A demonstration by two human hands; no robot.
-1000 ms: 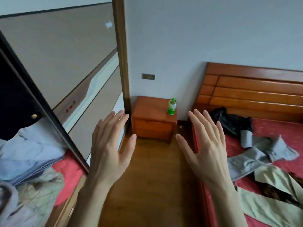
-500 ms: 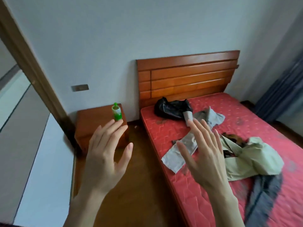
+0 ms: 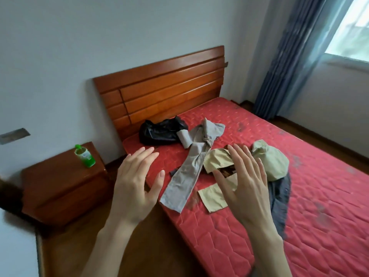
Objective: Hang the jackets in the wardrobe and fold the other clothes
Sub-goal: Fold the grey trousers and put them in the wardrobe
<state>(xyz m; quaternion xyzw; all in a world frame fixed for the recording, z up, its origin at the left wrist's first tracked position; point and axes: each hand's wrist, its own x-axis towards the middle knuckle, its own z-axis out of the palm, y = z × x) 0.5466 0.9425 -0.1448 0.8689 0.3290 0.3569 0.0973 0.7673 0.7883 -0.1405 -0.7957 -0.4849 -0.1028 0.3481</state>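
The grey trousers (image 3: 191, 166) lie limp and light on the red bed (image 3: 299, 206) beside the beige garment (image 3: 217, 162), so gather them at the waistband, since your left hand (image 3: 135, 188) and right hand (image 3: 245, 188) hover spread, holding nothing.

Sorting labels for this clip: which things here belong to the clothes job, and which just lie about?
Job: shiny black jacket; long grey trousers; beige-green garment; dark grey garment; both open hands, left, right.

Lying about: green plastic bottle; brown wooden nightstand; blue curtain.
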